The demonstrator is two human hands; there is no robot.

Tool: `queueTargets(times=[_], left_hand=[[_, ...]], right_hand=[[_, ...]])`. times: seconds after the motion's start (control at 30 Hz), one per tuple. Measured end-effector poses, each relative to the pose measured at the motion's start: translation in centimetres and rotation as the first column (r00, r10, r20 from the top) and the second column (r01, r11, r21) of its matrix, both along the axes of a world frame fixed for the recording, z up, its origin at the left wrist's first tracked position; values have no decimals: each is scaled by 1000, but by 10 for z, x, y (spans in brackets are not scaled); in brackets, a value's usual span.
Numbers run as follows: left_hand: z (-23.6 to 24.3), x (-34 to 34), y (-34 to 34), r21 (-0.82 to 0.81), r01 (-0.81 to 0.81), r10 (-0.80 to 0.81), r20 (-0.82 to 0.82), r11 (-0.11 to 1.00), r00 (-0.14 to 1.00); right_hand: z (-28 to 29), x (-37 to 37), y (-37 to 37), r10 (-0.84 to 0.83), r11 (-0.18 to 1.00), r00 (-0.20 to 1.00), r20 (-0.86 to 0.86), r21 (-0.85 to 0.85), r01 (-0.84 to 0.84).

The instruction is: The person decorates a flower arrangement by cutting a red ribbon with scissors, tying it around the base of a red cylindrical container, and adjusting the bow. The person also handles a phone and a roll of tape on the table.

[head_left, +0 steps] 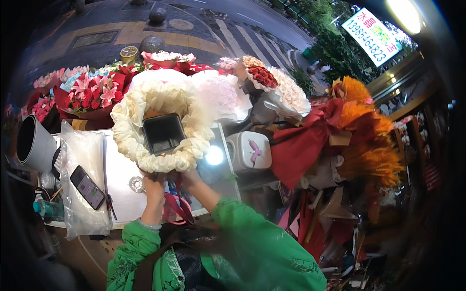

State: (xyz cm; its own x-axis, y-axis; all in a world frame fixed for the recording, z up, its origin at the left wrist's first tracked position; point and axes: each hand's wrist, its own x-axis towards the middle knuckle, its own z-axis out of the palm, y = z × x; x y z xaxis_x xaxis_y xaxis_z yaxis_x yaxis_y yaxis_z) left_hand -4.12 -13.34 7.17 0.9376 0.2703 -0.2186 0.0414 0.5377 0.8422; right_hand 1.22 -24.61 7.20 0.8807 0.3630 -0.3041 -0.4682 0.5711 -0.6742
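Observation:
A wide cream ring of ruffled wrapping [127, 109] is tilted up over the white table, around a black square plastic tray [164, 133]. My left hand [155, 178] grips the ring's near underside. Close beside it, my right hand [188, 175] holds the same lower edge, a little further right. The ruffles hide most of my fingers. Dark pink ribbon [176, 209] hangs in loops below my hands. On the table by my left wrist lies a small round dial-like disc [137, 184].
A phone [88, 187] lies on clear plastic sleeves [82, 145] at left, by a grey bucket [35, 144]. Wrapped bouquets [94, 92] line the far edge. On the right are a white bin [249, 151] with a pink glue gun [255, 151] and orange dried stalks [371, 145].

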Motion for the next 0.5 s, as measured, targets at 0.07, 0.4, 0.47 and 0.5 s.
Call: queueTargets(times=[0.07, 0.4, 0.47, 0.5], left_hand=[[21, -1, 6, -72, -32, 17, -195, 997, 981], [14, -9, 19, 137, -181, 198, -122, 974, 973], [11, -10, 23, 142, -165, 183, -124, 976, 975], [11, -11, 23, 143, -154, 173, -129, 978, 976]], right_hand=[[17, -8, 7, 55, 996, 998, -22, -64, -57], [-54, -57, -39, 167, 976, 867, -469, -49, -214], [-63, -59, -40, 172, 971, 849, -499, -62, -233], [-65, -60, -41, 181, 967, 836, -519, -62, -247]])
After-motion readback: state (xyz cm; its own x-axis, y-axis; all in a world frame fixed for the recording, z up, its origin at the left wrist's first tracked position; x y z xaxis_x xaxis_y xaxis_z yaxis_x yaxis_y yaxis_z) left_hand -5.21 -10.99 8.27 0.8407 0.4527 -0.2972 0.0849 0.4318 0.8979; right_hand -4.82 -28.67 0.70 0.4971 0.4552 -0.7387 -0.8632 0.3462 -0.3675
